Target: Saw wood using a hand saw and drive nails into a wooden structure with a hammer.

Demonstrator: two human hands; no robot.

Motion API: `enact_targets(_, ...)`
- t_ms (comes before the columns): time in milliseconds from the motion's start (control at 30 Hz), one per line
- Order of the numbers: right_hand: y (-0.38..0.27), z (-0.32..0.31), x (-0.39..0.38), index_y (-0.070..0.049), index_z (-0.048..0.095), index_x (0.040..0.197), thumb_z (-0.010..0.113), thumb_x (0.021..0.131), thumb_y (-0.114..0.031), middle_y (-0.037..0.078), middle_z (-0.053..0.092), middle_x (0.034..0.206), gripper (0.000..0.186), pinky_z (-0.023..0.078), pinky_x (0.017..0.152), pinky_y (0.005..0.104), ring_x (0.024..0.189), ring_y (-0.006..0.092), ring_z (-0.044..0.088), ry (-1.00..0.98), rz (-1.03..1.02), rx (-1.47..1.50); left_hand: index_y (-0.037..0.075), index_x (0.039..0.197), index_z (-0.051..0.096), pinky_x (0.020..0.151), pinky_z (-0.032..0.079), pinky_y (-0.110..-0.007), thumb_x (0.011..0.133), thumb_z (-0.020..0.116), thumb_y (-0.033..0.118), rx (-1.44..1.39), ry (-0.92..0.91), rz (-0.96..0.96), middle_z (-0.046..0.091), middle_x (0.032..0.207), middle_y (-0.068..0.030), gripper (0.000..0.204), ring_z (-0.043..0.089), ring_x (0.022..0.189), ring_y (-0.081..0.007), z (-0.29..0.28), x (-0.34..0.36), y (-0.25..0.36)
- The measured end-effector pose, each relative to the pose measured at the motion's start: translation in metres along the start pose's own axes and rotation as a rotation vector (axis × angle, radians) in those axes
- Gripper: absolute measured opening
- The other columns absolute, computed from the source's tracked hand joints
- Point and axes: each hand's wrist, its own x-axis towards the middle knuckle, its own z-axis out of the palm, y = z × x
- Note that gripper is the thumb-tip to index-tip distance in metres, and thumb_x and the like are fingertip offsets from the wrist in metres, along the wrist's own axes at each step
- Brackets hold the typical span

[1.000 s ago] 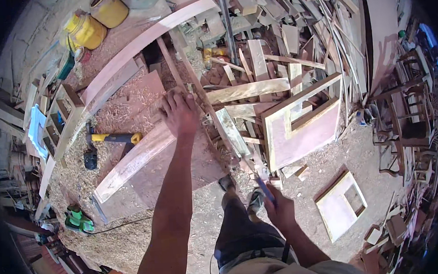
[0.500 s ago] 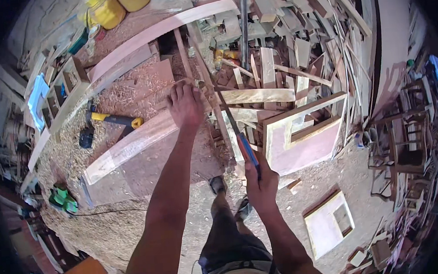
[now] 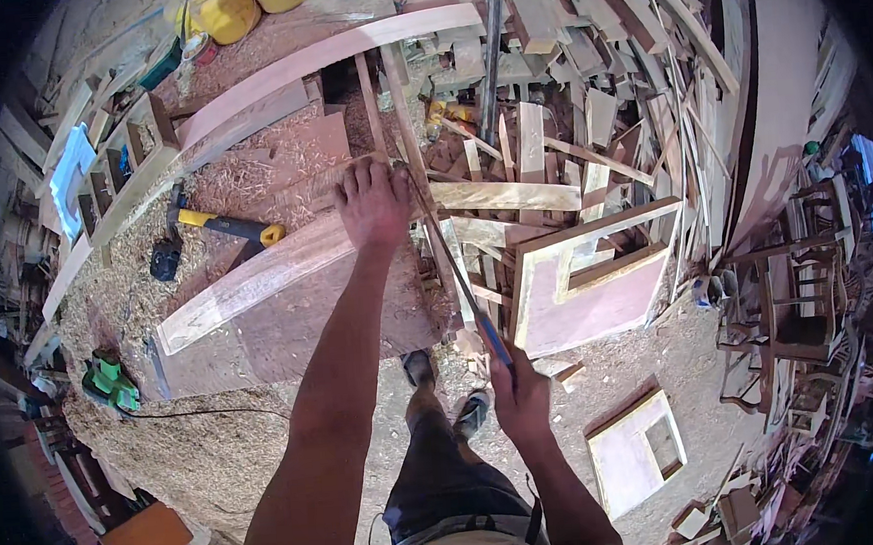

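Observation:
My left hand (image 3: 373, 204) presses down on a long pale wooden board (image 3: 257, 286) on the workbench, its fingers curled over the board's far edge. In my right hand (image 3: 521, 397) is a handsaw (image 3: 464, 288) with a blue and dark handle. Its narrow blade slants away from me, up to the board just right of my left hand. The contact between teeth and wood is too small to make out. Right of the blade, a pale length of board (image 3: 512, 196) extends over the scrap wood.
A hammer (image 3: 231, 225) with a yellow and black handle lies among shavings on the bench (image 3: 340, 328). A green power tool (image 3: 110, 382) with a cord sits at left. Framed panels (image 3: 599, 308) and heaped offcuts (image 3: 533, 57) stand at right; wooden chairs (image 3: 797, 290) stand farther right.
My right hand has drawn the saw back toward my body, so less blade reaches past the board. My left hand stays on the board. The whole view has shifted slightly.

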Motion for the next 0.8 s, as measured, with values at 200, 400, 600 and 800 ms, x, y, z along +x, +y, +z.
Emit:
enact_targets(200, -0.021, -0.005, 0.02, -0.005, 0.068, 0.14, 0.064, 0.112, -0.035, 0.021, 0.072, 0.073, 0.042, 0.058, 0.059, 0.049, 0.065, 0.0409, 0.075, 0.005, -0.011, -0.046, 0.008, 0.142, 0.063, 0.128, 0.029, -0.065, 0.111, 0.053, 0.048, 0.012, -0.012, -0.016, 0.057, 0.158, -0.0166, 0.052, 0.045, 0.154, -0.0398, 0.006, 0.0, -0.001)
enact_targets(400, -0.029, 0.031, 0.095, 0.0, 0.07, 0.126, 0.064, 0.112, -0.035, 0.03, 0.073, 0.082, 0.037, 0.056, 0.06, 0.0555, 0.073, 0.0508, 0.073, 0.04, -0.078, 0.015, 0.006, 0.144, 0.061, 0.13, 0.027, -0.064, 0.111, 0.053, 0.048, -0.025, -0.047, -0.019, 0.053, 0.162, -0.0165, 0.054, 0.042, 0.156, -0.0414, -0.007, 0.001, 0.002)
enact_targets(600, -0.031, -0.031, -0.006, 0.0, 0.068, 0.135, 0.062, 0.113, -0.035, 0.027, 0.075, 0.085, 0.043, 0.058, 0.065, 0.0538, 0.077, 0.0451, 0.078, -0.1, 0.214, 0.001, 0.006, 0.146, 0.06, 0.128, 0.028, -0.064, 0.11, 0.055, 0.048, -0.015, -0.085, -0.045, 0.053, 0.163, -0.0162, 0.055, 0.042, 0.156, -0.0414, -0.008, 0.003, 0.005)
enact_targets(800, -0.009, 0.051, 0.112, 0.0, 0.069, 0.126, 0.063, 0.112, -0.035, 0.03, 0.073, 0.083, 0.038, 0.055, 0.058, 0.0544, 0.074, 0.0512, 0.073, 0.071, -0.12, -0.013, 0.008, 0.152, 0.057, 0.128, 0.029, -0.063, 0.109, 0.056, 0.05, 0.007, -0.095, -0.033, 0.051, 0.165, -0.0152, 0.06, 0.041, 0.157, -0.04, 0.0, 0.002, -0.001)
